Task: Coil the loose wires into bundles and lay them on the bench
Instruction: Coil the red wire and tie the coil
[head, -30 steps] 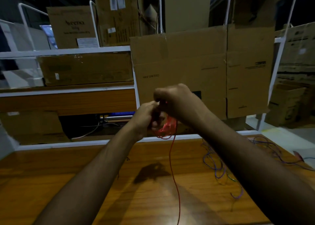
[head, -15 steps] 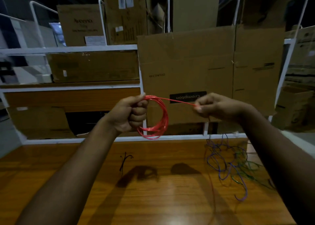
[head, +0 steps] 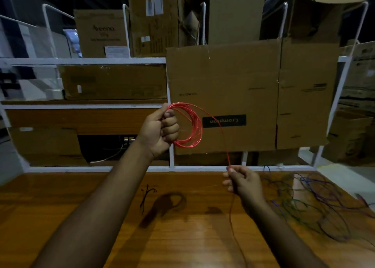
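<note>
Cardboard boxes (head: 223, 93) fill the white shelves behind a wooden bench (head: 182, 237). Above the bench, the left hand (head: 160, 129) grips a coil of red wire (head: 190, 125); the right hand (head: 243, 182) pinches its loose tail lower down. A tangle of wires (head: 308, 198) lies on the bench, right of that hand.

the part of the red coil (head: 188, 125) inside the left hand (head: 159, 130) is hidden by the curled fingers. the red strand (head: 231, 217) below the right hand (head: 244, 183) dims to a thin dark line and runs off the bottom edge. the wire tangle (head: 316, 202) at the bench (head: 60, 207) right edge is blurred and cut by the frame; single strands cannot be told apart. the small dark item (head: 147, 195) near the bench back edge is too small to identify. both forearms are cut at the bottom edge.
</note>
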Demonstrator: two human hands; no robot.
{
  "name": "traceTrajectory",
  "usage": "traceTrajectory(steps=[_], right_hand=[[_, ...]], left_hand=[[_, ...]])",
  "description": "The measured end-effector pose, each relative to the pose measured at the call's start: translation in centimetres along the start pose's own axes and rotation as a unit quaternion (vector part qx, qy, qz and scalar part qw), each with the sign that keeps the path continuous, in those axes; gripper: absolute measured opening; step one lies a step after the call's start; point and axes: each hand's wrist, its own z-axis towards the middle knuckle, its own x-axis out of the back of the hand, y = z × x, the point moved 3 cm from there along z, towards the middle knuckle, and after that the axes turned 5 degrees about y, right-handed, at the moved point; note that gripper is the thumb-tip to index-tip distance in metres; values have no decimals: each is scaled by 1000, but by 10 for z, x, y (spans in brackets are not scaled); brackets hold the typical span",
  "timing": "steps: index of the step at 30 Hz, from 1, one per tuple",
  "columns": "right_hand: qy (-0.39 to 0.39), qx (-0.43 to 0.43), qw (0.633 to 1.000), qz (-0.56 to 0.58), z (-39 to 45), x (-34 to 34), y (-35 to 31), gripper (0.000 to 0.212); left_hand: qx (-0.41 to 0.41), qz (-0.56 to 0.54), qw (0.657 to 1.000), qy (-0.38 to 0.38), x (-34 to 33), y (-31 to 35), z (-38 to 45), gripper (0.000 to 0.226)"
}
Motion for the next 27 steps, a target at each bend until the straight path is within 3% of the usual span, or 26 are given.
traceTrajectory(steps=[2,5,8,11,16,19,22,24,27], right_hand=[[-7,13,991,-135,-14,-15,-11,15],[-110,95,908,-392,-35,-29,-44,19],[-212,179,832,-480,-61,-34,-87,21],[-223,301,760,-531,-70,-35,-122,36],[-139,462,745,-461,-53,-44,-159,21],[-52,483,758,-436,-35,-45,-168,17],[-9,426,799,-425,-11,-38,-171,27],[-26,396,796,-456,4,-31,-168,29],[-159,361,754,-526,20,-25,-150,28]], left_hand=[[3,11,1000,5,-5,-9,2,43],[1,47,999,14,-9,-18,5,42],[2,108,994,24,-6,-27,5,41],[7,205,978,19,-4,-38,0,38],[-13,404,915,13,-15,-55,-7,40],[17,375,927,-26,-24,-60,-11,35],[56,324,943,-44,-24,-59,-10,37],[83,332,939,-45,-20,-55,-10,39],[119,354,925,-68,-15,-48,-11,40]])
